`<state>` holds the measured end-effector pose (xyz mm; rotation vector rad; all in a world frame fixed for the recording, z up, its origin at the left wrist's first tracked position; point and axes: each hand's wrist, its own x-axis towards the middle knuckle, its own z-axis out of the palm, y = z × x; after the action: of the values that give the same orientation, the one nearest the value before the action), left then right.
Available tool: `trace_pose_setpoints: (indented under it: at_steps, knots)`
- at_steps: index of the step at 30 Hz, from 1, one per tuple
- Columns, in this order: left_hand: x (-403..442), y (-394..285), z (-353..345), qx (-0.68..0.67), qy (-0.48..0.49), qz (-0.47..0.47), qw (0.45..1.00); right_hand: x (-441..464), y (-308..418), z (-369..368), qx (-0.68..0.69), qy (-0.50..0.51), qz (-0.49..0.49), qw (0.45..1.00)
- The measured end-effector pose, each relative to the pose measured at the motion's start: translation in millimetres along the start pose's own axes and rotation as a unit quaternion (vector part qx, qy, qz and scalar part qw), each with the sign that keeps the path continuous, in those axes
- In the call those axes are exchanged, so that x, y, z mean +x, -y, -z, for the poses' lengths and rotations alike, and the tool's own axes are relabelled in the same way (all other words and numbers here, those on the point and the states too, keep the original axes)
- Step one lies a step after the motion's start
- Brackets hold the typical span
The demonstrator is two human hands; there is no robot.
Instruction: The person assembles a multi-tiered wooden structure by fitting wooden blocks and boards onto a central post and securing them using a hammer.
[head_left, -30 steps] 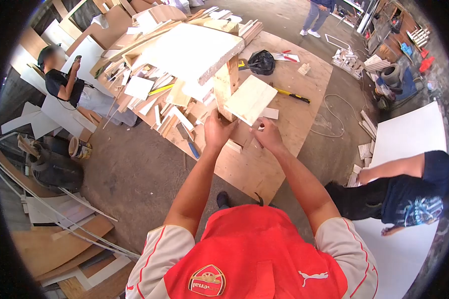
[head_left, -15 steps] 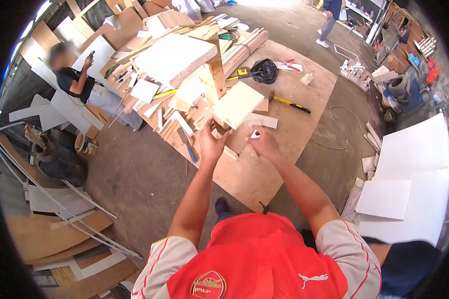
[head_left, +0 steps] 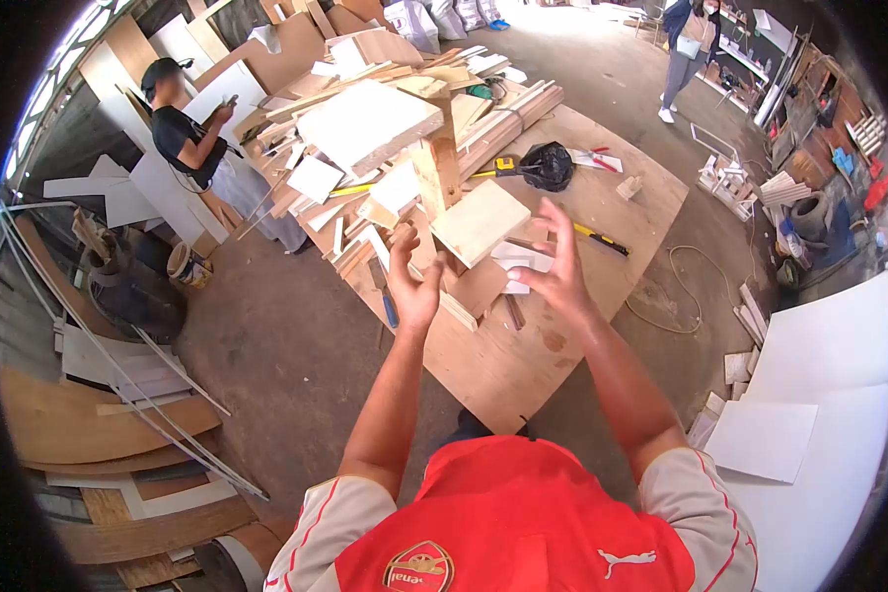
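Note:
A pale rectangular wooden block sits raised in front of me, beside an upright wooden board. My left hand is at the block's left side, fingers apart and curved; I cannot tell whether it touches the wood. To the right of the block, my right hand is spread open with nothing in it. White flat pieces lie on the worktable just behind it. Below the block is a low wooden piece, and a small brown stick-like item lies between my hands.
Scrap wood and a thick white slab are heaped at the back left. A yellow-black handle, tape measure, black bag and blue-handled tool lie on the table. One person stands left, another far right.
My right hand has gone from nearly closed fingers to widely spread ones. My left fingers have opened too. The view has shifted, and the far person now shows more fully.

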<state>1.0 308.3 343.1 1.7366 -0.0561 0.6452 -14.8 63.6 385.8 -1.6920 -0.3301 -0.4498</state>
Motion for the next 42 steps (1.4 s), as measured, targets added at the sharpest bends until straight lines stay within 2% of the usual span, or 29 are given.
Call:
trace_pose_setpoints:
  at_steps: [2,4,6,8,12,19,21,23,26,27,29,32,34,36,38,39,42]
  knots:
    - [6,24,4,-0.206,-0.065,0.023,0.976,14,12,3,0.042,0.019,0.018,0.999]
    - [23,10,14,-0.255,-0.117,0.109,0.954,29,19,5,0.086,0.014,-0.004,0.996]
    - [39,-6,16,-0.273,-0.116,0.152,0.943,43,16,6,0.097,0.037,-0.030,0.994]
    - [53,-25,11,-0.268,-0.115,0.165,0.942,56,9,6,0.133,0.058,-0.093,0.985]
    - [70,-38,3,-0.217,-0.092,0.168,0.957,84,-15,2,0.193,0.078,-0.158,0.965]
    - [87,-29,-8,-0.263,-0.105,0.217,0.934,151,-29,-31,0.259,0.176,-0.233,0.921]
    - [93,-15,-7,-0.245,-0.106,0.214,0.940,165,-47,-48,0.280,0.224,-0.206,0.910]
    - [92,-35,-13,-0.217,-0.116,0.197,0.949,173,-51,-61,0.313,0.280,-0.188,0.888]
    - [91,-35,-20,-0.251,-0.149,0.222,0.930,178,-40,-75,0.345,0.325,-0.244,0.846]
    - [92,-44,-30,-0.242,-0.195,0.236,0.921,181,-42,-77,0.344,0.347,-0.237,0.840]
    - [93,-43,-27,-0.243,-0.175,0.255,0.919,183,-45,-80,0.337,0.385,-0.227,0.829]
    - [91,-75,-40,-0.242,-0.204,0.278,0.907,179,-41,-72,0.380,0.386,-0.205,0.816]
    - [85,-96,-49,-0.250,-0.237,0.283,0.895,173,-41,-59,0.356,0.375,-0.239,0.822]
    - [72,-85,-37,-0.254,-0.188,0.279,0.907,167,-43,-50,0.302,0.366,-0.254,0.843]
    - [53,-88,-46,-0.266,-0.195,0.267,0.906,164,-38,-45,0.313,0.366,-0.264,0.836]
    - [46,-88,-46,-0.318,-0.156,0.269,0.896,162,-35,-43,0.318,0.366,-0.270,0.832]
    - [33,-97,-52,-0.309,-0.122,0.256,0.908,156,-42,-49,0.382,0.364,-0.285,0.800]
